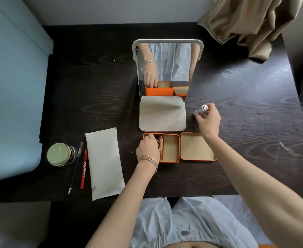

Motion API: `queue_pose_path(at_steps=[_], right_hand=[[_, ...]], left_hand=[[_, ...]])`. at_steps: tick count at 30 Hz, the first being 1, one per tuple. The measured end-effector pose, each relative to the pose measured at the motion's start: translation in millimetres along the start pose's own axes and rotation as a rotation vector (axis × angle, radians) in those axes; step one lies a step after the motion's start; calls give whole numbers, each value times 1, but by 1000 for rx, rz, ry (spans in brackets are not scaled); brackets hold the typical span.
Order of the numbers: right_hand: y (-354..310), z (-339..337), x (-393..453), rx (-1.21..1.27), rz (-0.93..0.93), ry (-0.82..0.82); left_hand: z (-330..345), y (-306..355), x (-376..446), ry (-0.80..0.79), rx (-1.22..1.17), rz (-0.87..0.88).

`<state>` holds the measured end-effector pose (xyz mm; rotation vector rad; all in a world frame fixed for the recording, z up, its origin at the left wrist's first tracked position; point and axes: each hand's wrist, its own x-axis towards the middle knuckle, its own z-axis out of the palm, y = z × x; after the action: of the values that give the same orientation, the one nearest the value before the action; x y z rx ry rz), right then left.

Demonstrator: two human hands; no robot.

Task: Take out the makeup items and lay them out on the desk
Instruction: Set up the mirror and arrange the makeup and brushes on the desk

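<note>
A round gold-lidded glass jar (60,154) was seen at 9 o'clock on the dark wood-grain desk (245,97). Just beside it at its 3 o'clock a thin black pencil (75,169) and a red makeup pen with white lettering (84,169) were laid side by side, then a flat white rectangular pouch (104,163).

At the desk's centre an open orange metal tin with beige lining (170,148) was placed, and a copper-coloured tube (161,148) was seen inside at its left wall. The left hand (147,149), bangles at the wrist, was dipped into the tin's 10 o'clock corner, fingers curled; what they clamped cannot be told.

At 12 o'clock a white-framed folding mirror (162,113) was stood. The orange tin lid (197,146) was laid touching the tin at 3 o'clock.

A small silver tube (201,110) was pinched by the right hand (208,119) at 2 o'clock of the tin, its lower end at the desk surface.
</note>
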<state>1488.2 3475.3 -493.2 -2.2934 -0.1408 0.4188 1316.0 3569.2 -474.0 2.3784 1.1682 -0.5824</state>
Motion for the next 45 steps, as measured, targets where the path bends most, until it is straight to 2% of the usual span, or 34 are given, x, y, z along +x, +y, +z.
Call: queue_pose_path(at_steps=[4,9,11,14,16,18,20,22,27,31,35,38,41,45], right_hand=[[-2,3,8,-55,-58,-24],[6,8,9,32,67,-62],[8,6,3,2,96,-47],[10,1,-20,-70,103,-26],[11,-1,-43,-108,-7,-110],[10,2,-67,-158,-162,-255],[7,8,-85,-289,-248,-420],[0,17,-97,-538,-307,-539],[-17,35,-110,-924,-389,-615],[-22,45,-107,-1040,-388,-621],[-18,44,-103,-906,-352,-619],[-13,26,-100,-609,-306,-631],[-7,-7,-94,-391,-266,-521],[23,-51,-67,-614,-97,-273]], left_hand=[[3,9,1,-35,33,-29],[-1,6,6,-86,-123,-34],[-9,-2,5,-40,-328,-13],[-20,-30,4,157,-557,-42],[-22,-54,7,312,-663,-121],[-24,-76,10,402,-667,-243],[-22,-93,14,403,-589,-354],[-19,-102,17,345,-512,-372],[-20,-97,28,232,-333,-286],[-19,-89,26,217,-300,-264],[-23,-84,12,298,-401,-205],[-20,-72,-2,319,-386,-22],[-9,-53,-16,311,-343,179],[13,-31,-26,213,-252,383]])
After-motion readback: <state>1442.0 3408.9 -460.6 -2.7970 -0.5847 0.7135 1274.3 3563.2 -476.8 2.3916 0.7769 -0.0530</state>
